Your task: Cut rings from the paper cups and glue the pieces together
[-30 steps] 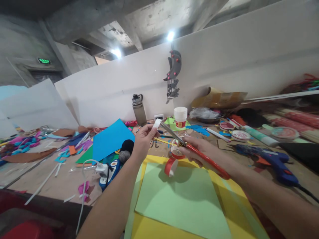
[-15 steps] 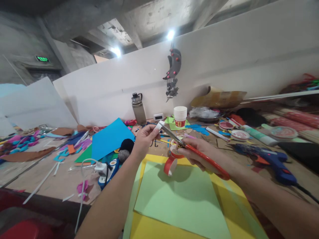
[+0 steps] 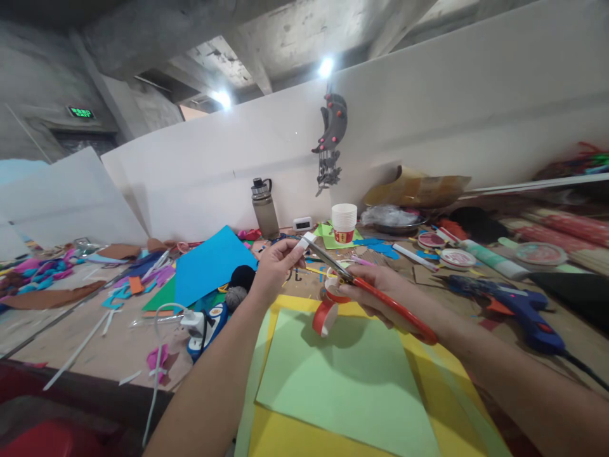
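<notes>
My left hand (image 3: 281, 262) pinches a small white piece of paper (image 3: 306, 240) between thumb and fingers. Red-handled scissors (image 3: 387, 303) are gripped in my right hand (image 3: 380, 292), their blades reaching up and left to the white piece. Whether the blades are parted is hard to make out. Below the hands, a curled red and white strip (image 3: 325, 317), like cut paper cup, rests at the top of a light green sheet (image 3: 342, 387). Part of the curl is hidden behind the scissors and my right hand. Yellow sheets (image 3: 280, 438) lie beneath the green one.
A stack of paper cups (image 3: 344, 223) and a water bottle (image 3: 265, 209) stand at the back. To the right lies a blue glue gun (image 3: 528, 311) with its cord. On the left are a blue sheet (image 3: 209, 266), a power strip (image 3: 209, 330) and a white cable (image 3: 156, 374).
Almost nothing differs. The scissors' blades and the white piece have shifted very slightly, while both hands keep their holds.
</notes>
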Tool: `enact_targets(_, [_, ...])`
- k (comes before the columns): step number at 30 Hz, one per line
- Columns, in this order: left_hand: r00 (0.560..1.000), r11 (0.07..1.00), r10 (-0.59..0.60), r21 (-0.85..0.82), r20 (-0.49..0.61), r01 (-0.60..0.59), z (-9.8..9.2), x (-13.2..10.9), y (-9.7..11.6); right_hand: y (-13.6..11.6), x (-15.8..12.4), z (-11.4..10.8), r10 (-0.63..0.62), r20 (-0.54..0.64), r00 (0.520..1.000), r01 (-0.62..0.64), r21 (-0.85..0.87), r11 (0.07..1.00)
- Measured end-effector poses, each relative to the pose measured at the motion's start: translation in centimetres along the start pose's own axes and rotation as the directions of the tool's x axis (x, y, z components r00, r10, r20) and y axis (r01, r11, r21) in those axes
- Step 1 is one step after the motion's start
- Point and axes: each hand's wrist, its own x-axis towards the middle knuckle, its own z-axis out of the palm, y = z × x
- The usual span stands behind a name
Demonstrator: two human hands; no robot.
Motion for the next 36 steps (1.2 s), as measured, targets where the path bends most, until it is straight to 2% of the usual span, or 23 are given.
enact_targets(9, [1.0,0.999,0.005,0.042,0.011,-0.006,-0.3,0.1,-0.1,-0.8,-0.1,0.5,0.113,-0.064,0.992,-0.117,-0.07,0.991])
enact_targets(18, [0.999,0.999,-0.01,0.033,0.036,0.009,-0.6,0.1,-0.2,-1.1,-0.1,0.4,0.142,-0.098,0.985,-0.148,-0.054,0.988])
enact_targets(21, [0.999,0.995,-0.028,-0.096,0.016,0.029,-0.7,0.2,0.0,0.0,0.5,-0.5,0.116,-0.168,0.979,-0.14,-0.137,0.981])
enact_targets(22, [0.999,0.986,-0.034,-0.164,0.001,0.033,-0.8,0.2,0.0,0.6,0.8,-0.8,0.073,-0.199,0.977,-0.118,-0.223,0.968])
enact_targets(24, [0.999,0.956,-0.041,-0.292,-0.034,0.029,-1.1,0.4,0.0,1.6,1.3,-1.4,-0.131,-0.233,0.964,0.016,-0.442,0.897])
enact_targets(26, [0.996,0.925,-0.045,-0.38,-0.077,0.012,-1.4,0.6,0.0,2.3,1.6,-1.8,-0.186,-0.24,0.953,0.015,-0.573,0.819])
enact_targets(30, [0.985,0.877,-0.102,-0.48,-0.142,0.021,-2.1,0.7,-0.2,2.4,1.4,-2.1,-0.097,-0.22,0.971,-0.08,-0.676,0.733])
enact_targets(36, [0.983,0.809,-0.141,-0.586,-0.119,0.045,-2.8,0.9,-0.3,2.8,1.1,-3.2,-0.045,-0.134,0.99,-0.067,-0.724,0.686])
